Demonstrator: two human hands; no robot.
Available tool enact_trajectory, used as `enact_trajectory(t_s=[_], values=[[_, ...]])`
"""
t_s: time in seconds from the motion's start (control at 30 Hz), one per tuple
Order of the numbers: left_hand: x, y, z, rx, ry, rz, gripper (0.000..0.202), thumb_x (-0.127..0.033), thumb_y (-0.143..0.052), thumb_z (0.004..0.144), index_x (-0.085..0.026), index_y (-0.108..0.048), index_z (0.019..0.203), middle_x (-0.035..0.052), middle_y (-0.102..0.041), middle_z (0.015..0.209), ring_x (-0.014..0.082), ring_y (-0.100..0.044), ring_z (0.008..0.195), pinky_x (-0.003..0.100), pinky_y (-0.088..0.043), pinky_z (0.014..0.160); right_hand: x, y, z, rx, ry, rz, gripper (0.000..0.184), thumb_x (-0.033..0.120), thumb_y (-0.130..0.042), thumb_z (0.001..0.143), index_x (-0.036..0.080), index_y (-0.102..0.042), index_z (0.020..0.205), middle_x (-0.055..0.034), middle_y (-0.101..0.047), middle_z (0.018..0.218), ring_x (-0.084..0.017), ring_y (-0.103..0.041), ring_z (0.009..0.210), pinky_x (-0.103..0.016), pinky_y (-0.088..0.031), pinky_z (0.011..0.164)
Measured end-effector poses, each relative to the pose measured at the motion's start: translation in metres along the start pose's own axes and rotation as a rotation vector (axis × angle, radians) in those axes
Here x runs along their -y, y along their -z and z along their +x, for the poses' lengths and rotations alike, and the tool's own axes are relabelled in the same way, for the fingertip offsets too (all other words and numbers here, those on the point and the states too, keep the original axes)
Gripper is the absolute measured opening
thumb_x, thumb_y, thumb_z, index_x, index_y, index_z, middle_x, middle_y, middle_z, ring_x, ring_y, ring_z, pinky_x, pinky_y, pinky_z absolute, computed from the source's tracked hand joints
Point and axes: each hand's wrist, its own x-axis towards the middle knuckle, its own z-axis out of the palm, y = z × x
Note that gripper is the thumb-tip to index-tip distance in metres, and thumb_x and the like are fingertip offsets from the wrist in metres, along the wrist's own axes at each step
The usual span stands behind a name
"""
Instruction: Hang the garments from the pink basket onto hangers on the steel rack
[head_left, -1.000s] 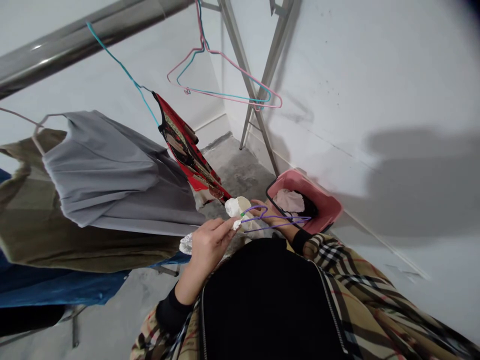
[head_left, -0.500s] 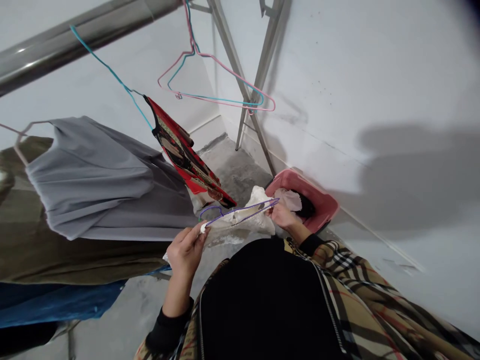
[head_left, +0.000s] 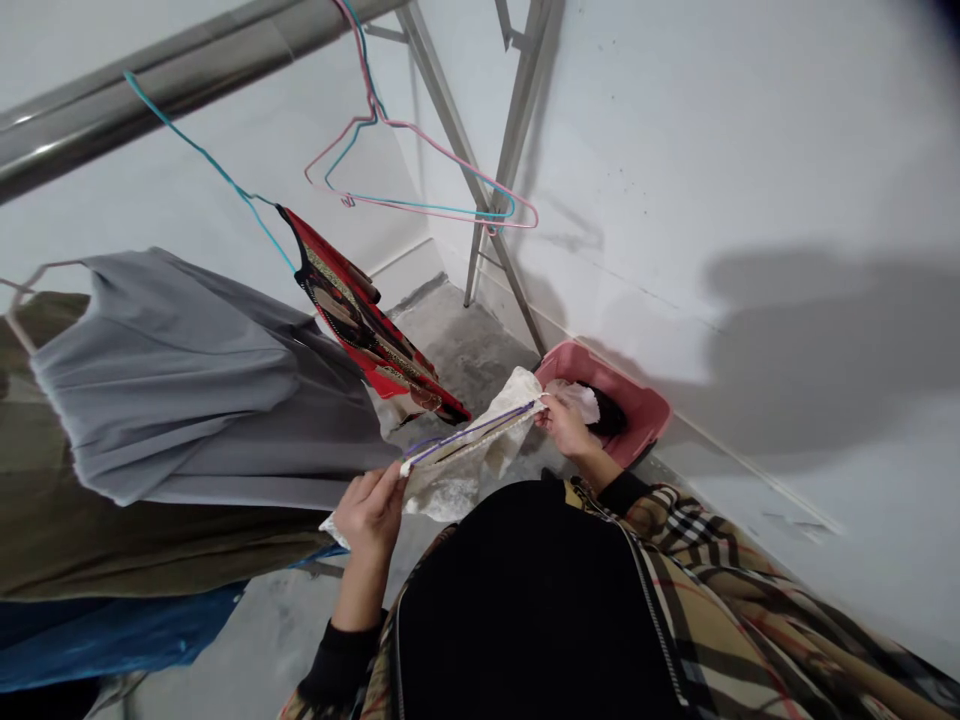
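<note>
so, left hand [head_left: 367, 520] and right hand [head_left: 564, 425] grip a purple hanger [head_left: 472, 433] in white cloth [head_left: 442, 490].

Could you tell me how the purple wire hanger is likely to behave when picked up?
The purple wire hanger looks light for its size, being thin wire. It is probably fairly stiff, since it runs straight between the left hand and right hand. Its smooth-looking coating may let the white cloth slip.
</note>
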Motion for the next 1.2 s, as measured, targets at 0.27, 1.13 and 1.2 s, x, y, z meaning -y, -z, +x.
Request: enact_trajectory(t_s=[0.27,1.13,1.2], values=[[-0.006,-0.019,-0.008,0.082,0.317,-0.118,0.025,-0.038,-0.058,0.089,-0.019,-0.074,0.093,-0.001,-0.058,0.06,0.0098,-0.052,0.056,0.019,-0.038,0.056,0.038,0.017,-0.021,0.357,0.21,-0.508,0.022,0.038,-0.071,0.071,0.02,-0.06,0.065,0.0033,-0.058,0.058,-0.012,-0.051,0.056,-0.025,-0.04,0.055],[-0.024,-0.022,0.063,0.305,0.211,-0.672,0.028,-0.041,-0.058,0.088,-0.02,-0.076,0.094,0.0055,-0.069,0.072,0.0152,-0.063,0.066,0.026,-0.048,0.064,0.134,0.009,-0.069,0.61,0.87,-1.25,0.032,0.037,-0.043,0.096,0.024,-0.072,0.103,-0.0065,-0.074,0.099,-0.024,-0.068,0.092,-0.038,-0.054,0.083],[-0.02,-0.023,0.065,0.341,0.162,-0.618,0.029,-0.043,-0.06,0.087,-0.022,-0.074,0.101,0.0062,-0.072,0.078,0.0164,-0.065,0.071,0.027,-0.049,0.068,0.14,0.016,-0.069,0.579,0.843,-1.205,0.029,0.038,-0.047,0.095,0.025,-0.072,0.101,-0.0042,-0.075,0.097,-0.022,-0.069,0.089,-0.034,-0.054,0.081]])
